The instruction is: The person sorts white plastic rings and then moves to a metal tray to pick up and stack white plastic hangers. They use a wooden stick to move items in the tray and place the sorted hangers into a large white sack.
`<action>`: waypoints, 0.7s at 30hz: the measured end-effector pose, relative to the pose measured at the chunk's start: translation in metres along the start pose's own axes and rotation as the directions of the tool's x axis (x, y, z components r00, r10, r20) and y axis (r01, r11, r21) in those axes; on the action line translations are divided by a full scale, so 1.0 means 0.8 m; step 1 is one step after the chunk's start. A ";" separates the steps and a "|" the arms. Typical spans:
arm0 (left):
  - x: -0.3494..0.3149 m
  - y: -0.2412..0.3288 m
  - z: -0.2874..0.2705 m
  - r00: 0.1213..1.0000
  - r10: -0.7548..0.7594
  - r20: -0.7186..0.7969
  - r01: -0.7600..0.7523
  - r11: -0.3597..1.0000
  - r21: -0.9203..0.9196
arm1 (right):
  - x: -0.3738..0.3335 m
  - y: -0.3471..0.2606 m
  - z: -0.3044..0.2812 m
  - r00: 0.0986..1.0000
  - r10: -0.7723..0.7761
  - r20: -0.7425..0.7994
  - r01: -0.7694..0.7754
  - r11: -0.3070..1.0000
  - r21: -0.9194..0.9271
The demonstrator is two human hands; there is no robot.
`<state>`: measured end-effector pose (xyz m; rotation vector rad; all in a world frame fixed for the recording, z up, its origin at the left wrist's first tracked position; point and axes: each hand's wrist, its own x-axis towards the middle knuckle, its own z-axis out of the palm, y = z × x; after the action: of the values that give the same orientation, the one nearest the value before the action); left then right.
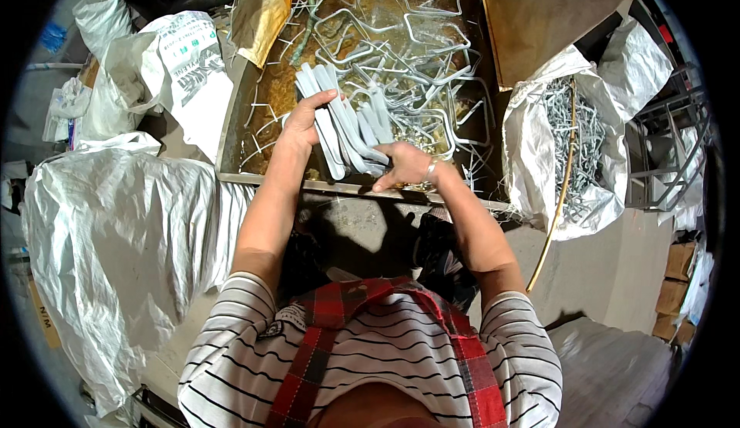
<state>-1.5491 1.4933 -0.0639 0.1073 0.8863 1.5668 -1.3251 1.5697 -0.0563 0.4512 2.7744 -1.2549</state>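
Observation:
A bundle of pale grey, flat bent strips [333, 131] is held between my two hands over the near part of a shallow metal tray [362, 189]. My left hand [305, 117] closes on the bundle's left side, thumb laid across the strips. Lower down on the right, my right hand [404, 164] grips the bundle's near right end. Many loose grey bent frames [435, 31] lie tangled in the tray, on a wet-looking brownish bottom. Thin sprue-like pieces [260, 144] are scattered along the left side. The strips hide most of my fingers.
Right of the tray stands an open white sack [520, 147] of thin grey pieces, with a yellowish stick [569, 158] across it. White sacks [116, 220] crowd the left. A brown board [551, 20] rests at the tray's far right corner, and a yellowish sack [264, 16] at its far left.

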 end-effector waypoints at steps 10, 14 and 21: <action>-0.016 -0.032 0.029 0.670 0.128 0.731 0.072 0.969 -0.235 | 0.033 0.069 0.015 0.968 0.244 0.053 -0.061 0.024 0.998; -0.014 -0.028 0.027 0.615 0.255 0.746 0.076 0.922 -0.379 | 0.032 0.062 0.020 0.985 0.152 0.086 -0.078 -0.060 0.995; -0.007 -0.016 -0.015 0.700 0.162 0.695 0.073 0.953 -0.296 | 0.040 0.021 0.014 0.919 0.378 -0.114 -0.071 0.444 0.893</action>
<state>-1.5440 1.4821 -0.0777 0.4916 0.0136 1.5032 -1.3516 1.5792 -0.0816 1.0996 1.8193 -2.6536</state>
